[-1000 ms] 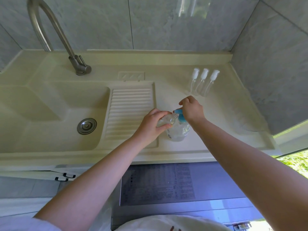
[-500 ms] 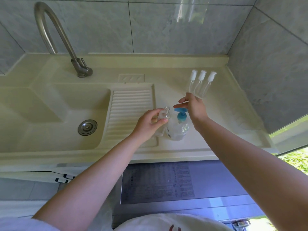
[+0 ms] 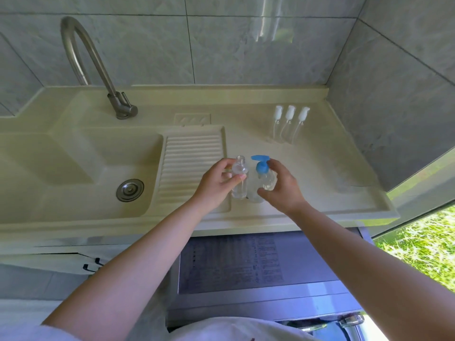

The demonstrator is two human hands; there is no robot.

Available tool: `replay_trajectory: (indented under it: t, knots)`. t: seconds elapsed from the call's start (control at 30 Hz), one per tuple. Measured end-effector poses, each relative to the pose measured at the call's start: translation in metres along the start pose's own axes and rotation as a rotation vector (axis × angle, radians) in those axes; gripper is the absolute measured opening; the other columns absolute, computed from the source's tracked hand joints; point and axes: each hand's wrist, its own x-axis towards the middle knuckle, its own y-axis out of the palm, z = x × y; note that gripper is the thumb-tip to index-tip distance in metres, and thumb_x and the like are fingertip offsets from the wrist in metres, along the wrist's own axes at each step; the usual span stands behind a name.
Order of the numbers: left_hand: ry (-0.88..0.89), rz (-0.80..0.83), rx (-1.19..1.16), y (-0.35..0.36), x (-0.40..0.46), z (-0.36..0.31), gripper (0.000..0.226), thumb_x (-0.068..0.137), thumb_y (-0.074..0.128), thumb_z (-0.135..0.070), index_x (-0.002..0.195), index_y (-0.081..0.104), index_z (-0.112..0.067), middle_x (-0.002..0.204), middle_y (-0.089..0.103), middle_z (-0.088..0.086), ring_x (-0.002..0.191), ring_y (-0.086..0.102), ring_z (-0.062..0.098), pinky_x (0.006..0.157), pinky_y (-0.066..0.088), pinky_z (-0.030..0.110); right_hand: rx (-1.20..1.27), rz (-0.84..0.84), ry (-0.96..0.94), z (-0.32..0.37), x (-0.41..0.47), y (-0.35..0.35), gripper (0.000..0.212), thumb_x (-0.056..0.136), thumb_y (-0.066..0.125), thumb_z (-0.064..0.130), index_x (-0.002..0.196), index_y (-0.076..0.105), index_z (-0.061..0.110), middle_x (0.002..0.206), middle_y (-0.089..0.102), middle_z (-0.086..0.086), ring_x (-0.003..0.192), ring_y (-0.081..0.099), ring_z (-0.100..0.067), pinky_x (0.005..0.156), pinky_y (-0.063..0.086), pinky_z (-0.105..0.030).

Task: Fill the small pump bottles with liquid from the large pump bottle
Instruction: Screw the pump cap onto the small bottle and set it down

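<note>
The open small bottle (image 3: 239, 179), cap off and neck up, stands upright on the table (image 3: 320, 168) just right of the ribbed draining board (image 3: 192, 166), touching or nearly touching the large pump bottle (image 3: 263, 179) on its right. The left hand (image 3: 216, 185) holds the small bottle, fingers (image 3: 230, 166) curled round its shoulder. The right hand (image 3: 280, 185) cups the large bottle's body, thumb at its near side; I cannot tell how firmly it grips.

To do this step well, the blue spout, which points left, should sit squarely over the small neck before any press. That neck is narrow, so short, slow strokes would likely keep liquid from running down the outside. The left hand should keep its bottle steady and vertical.

A second ago the small bottle was tilted toward the spout and the right hand pressed on the pump head. Now the bottle stands straight and the right hand has dropped to the large bottle's side.

Three capped small bottles (image 3: 289, 124) stand in a row far right, well apart. The tap (image 3: 98, 70) arches over the sink (image 3: 73, 168) at the left.
</note>
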Motion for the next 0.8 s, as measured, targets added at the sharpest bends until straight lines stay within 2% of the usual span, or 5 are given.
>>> replay_trajectory:
  t: [0.1,0.2,0.47,0.63,0.8]
  knots:
    - [0.016,-0.029,0.013,0.004,-0.006,-0.005,0.039,0.082,0.071,-0.043,0.116,0.059,-0.030,0.121,0.066,-0.007,0.108,0.065,0.016,0.093,0.049,0.032,-0.080,-0.032,-0.046,-0.004,-0.001,0.006,0.078,0.077,0.077,0.001,0.145,0.040,0.008,0.143,0.049,-0.010,0.131,0.047,-0.025,0.098,0.027,-0.014]
    - [0.036,-0.052,0.026,0.006,-0.011,-0.008,0.032,0.090,0.070,-0.028,0.120,0.059,-0.023,0.122,0.064,-0.006,0.109,0.063,0.016,0.090,0.047,0.026,-0.068,-0.086,-0.062,-0.005,0.000,0.011,0.083,0.076,0.080,0.002,0.147,0.038,0.010,0.143,0.050,-0.008,0.132,0.047,-0.024,0.101,0.027,-0.014]
    - [0.035,-0.081,0.028,0.005,-0.025,-0.013,0.037,0.090,0.070,-0.033,0.123,0.057,-0.025,0.125,0.063,-0.011,0.113,0.060,0.014,0.096,0.048,0.030,-0.008,-0.146,-0.060,-0.007,0.005,0.021,0.080,0.078,0.079,0.005,0.146,0.040,0.015,0.142,0.051,-0.003,0.130,0.048,-0.021,0.102,0.029,-0.017]
    - [0.046,-0.068,0.030,0.007,-0.029,-0.020,0.036,0.089,0.071,-0.028,0.123,0.057,-0.023,0.125,0.063,-0.010,0.113,0.061,0.010,0.096,0.047,0.025,0.156,-0.146,-0.024,-0.012,0.006,0.004,0.070,0.084,0.061,0.001,0.148,0.039,0.020,0.142,0.053,-0.001,0.129,0.049,-0.014,0.104,0.038,-0.026]
    - [0.035,-0.052,-0.009,0.017,-0.030,-0.028,0.036,0.090,0.071,-0.029,0.123,0.058,-0.023,0.126,0.064,-0.006,0.114,0.062,0.012,0.095,0.048,0.022,-0.054,-0.347,0.068,-0.043,0.022,-0.027,0.051,0.081,0.055,-0.010,0.130,0.055,0.006,0.121,0.060,-0.014,0.108,0.059,-0.026,0.092,0.047,-0.030]
